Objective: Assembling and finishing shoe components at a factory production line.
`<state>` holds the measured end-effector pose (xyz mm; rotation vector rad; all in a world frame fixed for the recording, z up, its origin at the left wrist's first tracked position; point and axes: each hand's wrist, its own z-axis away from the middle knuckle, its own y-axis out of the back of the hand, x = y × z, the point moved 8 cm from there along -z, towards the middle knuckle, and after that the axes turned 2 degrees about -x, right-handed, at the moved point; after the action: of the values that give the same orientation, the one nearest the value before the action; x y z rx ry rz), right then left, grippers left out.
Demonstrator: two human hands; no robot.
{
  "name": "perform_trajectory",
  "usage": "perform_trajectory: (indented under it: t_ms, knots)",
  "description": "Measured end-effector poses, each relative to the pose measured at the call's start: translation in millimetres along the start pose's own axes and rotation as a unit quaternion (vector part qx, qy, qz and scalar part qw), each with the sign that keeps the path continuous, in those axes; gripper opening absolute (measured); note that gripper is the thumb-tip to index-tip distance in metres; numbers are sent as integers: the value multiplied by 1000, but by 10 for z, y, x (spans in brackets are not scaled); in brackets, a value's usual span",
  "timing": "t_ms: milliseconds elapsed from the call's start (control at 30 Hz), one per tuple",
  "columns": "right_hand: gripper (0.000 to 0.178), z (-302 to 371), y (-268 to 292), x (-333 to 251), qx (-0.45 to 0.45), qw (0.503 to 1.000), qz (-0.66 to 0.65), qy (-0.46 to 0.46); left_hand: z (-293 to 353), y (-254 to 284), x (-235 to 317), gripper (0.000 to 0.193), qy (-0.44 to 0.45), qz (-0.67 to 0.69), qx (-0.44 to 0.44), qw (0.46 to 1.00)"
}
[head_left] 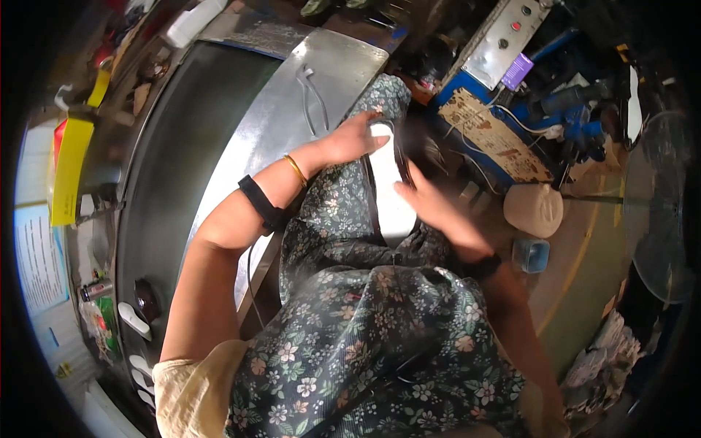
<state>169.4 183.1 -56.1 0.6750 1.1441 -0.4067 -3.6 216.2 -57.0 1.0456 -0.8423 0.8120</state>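
Note:
A long white shoe sole (pixel 389 193) with a dark rim, seemingly part of a shoe, lies along my lap on the dark floral apron (pixel 343 328). Its far end is in my left hand (pixel 355 140), thumb across the white face and fingers closed over the edge. My right hand (pixel 431 201), a little blurred, grips the near right side, its thumb on the white surface. The other fingers of that hand are largely hidden. Beyond my left hand, a pair of metal pliers (pixel 314 106) rests on a shiny metal plate (pixel 343 58).
Along the left runs a dark conveyor belt (pixel 175 160), with a white sole (pixel 134 320) beside it. At the right stand a blue machine with a button panel (pixel 504 44), a beige jug (pixel 531 209) and a blue container (pixel 531 255). A stack of crumpled sheets (pixel 604 361) sits lower right.

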Motion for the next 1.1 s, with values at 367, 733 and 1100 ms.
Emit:
perform_trajectory:
  t_ms: [367,733,1100]
  knots:
    - [74,-246,-257,-625,-60,994,-50,-73,904,102,-294,61,233,27,276,932]
    - [84,-507,-424,-443,63,996,28,-63,466,475,428,31,109,-516,41,848]
    - [84,-375,-409,-642,-135,944,-287,86,909,-105,-20,74,26,436,203,876]
